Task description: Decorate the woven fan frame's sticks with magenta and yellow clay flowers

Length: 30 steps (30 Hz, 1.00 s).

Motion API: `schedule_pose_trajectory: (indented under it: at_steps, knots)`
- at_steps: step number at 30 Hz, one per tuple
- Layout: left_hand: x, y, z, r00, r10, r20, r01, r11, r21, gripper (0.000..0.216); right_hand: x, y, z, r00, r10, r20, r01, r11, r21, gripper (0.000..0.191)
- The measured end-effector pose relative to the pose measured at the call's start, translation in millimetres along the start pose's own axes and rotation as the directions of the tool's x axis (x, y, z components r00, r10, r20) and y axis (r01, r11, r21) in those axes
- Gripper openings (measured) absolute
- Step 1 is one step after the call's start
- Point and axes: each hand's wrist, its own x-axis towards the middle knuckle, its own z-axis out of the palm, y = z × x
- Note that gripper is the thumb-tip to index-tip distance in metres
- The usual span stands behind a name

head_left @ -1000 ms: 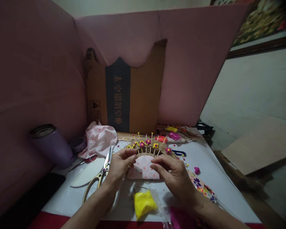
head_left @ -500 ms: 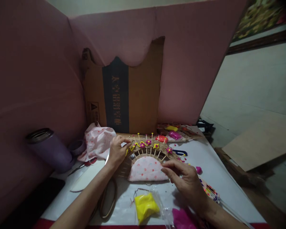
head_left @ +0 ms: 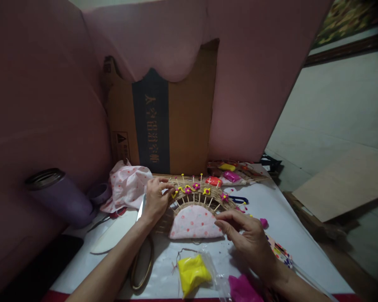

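Pink partition (head_left: 245, 84) walls the counter's left and back sides. Counter (head_left: 286, 230) has a white top, red along its front edge; right edge runs diagonally toward the viewer. Wavy-topped cardboard (head_left: 189, 109) leans upright at the back.

Purple tumbler (head_left: 63, 199) crowds the left side, with spotted cloth (head_left: 129, 184) near it, behind the left hand. Most room is to the right, between the twine arch (head_left: 216, 192) and the right edge.

Arch sits mid-counter, curved around the rounded top of the spotted half-moon (head_left: 195, 224); short sticks (head_left: 209, 203) bridge the gap. Half-moon's straight edge faces front.

Right hand (head_left: 248, 235): grip in a narrow pinch, just at the half-moon's right edge. Can't tell if it has hold of fabric. Left hand (head_left: 156, 199): grip nearly closed at the arch's left end; can't tell what's between the fingertips.

Scissors (head_left: 141, 207) partly under the left forearm, tight there. Front room: yellow packet (head_left: 193, 272) between the forearms, magenta packet (head_left: 244, 289) by the front edge. Smallest: magenta lump (head_left: 263, 223) beyond the right hand, clay flowers (head_left: 207, 191) along the arch.
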Motion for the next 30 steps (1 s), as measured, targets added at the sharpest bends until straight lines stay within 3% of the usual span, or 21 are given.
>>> schedule_pose_trajectory:
  at_steps: [15, 21, 30]
  knots:
    - [-4.7, 1.0, -1.8, 1.000, 0.018, 0.008, -0.018, 1.000, -0.001, 0.022, -0.4, -2.1, -3.2, 1.000, -0.006, -0.031, 0.006, 1.000, 0.006, 0.016]
    - [-8.7, 2.1, -6.1, 0.995, 0.099, -0.010, -0.097, 0.987, 0.127, 0.042, -0.4, -2.7, -3.7, 1.000, -0.005, -0.028, 0.006, 1.000, 0.026, 0.015]
    - [-12.3, 9.5, -9.4, 0.986, 0.165, -0.005, -0.158, 0.953, 0.257, 0.034, 0.4, -3.1, -3.7, 1.000, -0.004, -0.024, 0.005, 0.999, 0.039, 0.014]
